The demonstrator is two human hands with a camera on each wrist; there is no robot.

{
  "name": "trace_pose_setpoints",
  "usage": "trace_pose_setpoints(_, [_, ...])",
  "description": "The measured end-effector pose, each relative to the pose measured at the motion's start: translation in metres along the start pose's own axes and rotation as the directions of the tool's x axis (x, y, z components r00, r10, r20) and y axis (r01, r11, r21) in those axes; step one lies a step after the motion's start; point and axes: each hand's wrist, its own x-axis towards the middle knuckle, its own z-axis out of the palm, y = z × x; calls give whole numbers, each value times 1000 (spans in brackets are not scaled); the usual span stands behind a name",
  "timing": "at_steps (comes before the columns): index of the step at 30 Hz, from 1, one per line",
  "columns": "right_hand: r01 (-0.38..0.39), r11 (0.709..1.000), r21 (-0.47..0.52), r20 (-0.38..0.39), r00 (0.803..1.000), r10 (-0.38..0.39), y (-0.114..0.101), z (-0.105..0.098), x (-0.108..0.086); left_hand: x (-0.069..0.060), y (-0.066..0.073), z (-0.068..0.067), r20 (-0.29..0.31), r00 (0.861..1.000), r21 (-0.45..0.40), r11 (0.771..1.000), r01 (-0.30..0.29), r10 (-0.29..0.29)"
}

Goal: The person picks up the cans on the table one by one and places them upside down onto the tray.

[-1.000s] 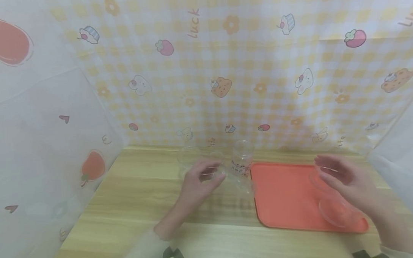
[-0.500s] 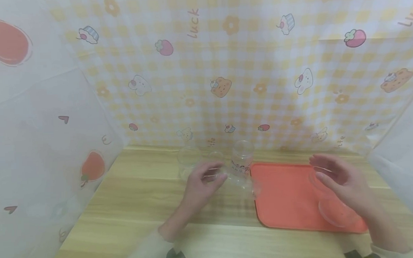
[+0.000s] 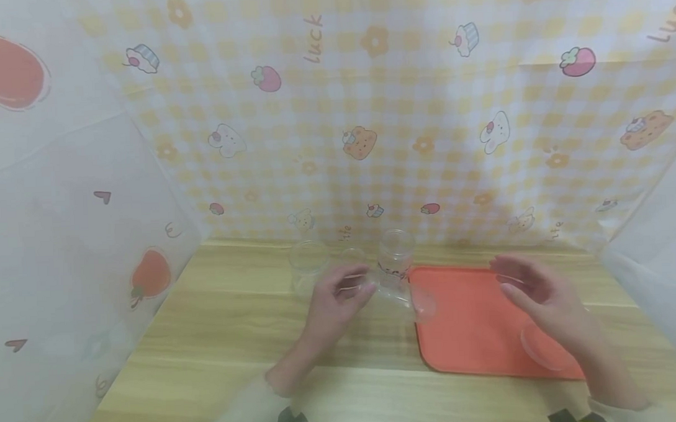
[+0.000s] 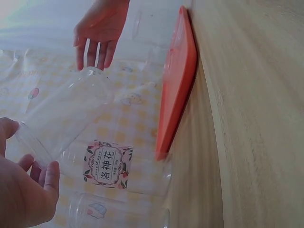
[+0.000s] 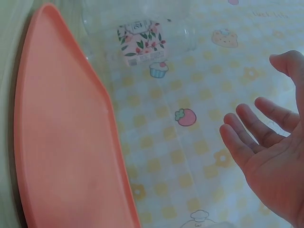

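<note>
A person's left hand [image 3: 334, 303] pinches one end of a clear, cylindrical plastic jar [image 4: 66, 114], tilted above the left edge of a coral-red, rectangular plastic tray [image 3: 465, 343]; the right hand [image 3: 548, 300], fingers loosely spread, hovers above the tray's right side.

- Coral-red rectangular plastic tray [image 3: 465, 331]: in the head view, the bare right hand [image 3: 542, 300] covers part of its right end.
- Transparent round container [image 3: 538, 350], on the tray: that hand hides some of it.
- Transparent upright labelled jar [image 3: 396, 249], left of the tray: its label blurs there.
- Transparent tilted cylinder [image 4: 66, 111], left of the tray: the bare left hand [image 4: 26, 190], cut off by the left wrist view's edge, hides part of one end.
</note>
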Motion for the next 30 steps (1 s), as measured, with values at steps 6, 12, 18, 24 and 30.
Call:
trace_pose_setpoints(6, [9, 1000, 11, 5, 1000, -9, 2, 6, 2, -1, 1, 2, -11, 1000, -11, 1000, 5, -5])
trace_pose_setpoints(12, [47, 997, 60, 5, 999, -47, 2, 10, 3, -1, 0, 3, -27, 1000, -29, 1000, 3, -4])
trace_pose_setpoints(18, [58, 995, 78, 6, 998, -59, 3, 13, 5, 0, -1, 6, -32, 999, -48, 999, -8, 6])
trace_pose_setpoints(24, [17, 999, 34, 8, 1000, -17, 3, 13, 6, 0, -3, 8, -37, 999, -88, 996, 7, -10])
trace_pose_setpoints(30, [-18, 1000, -7, 18, 1000, 18, 0, 16, 6, 0, -3, 10, -54, 997, -121, 991, 48, -54])
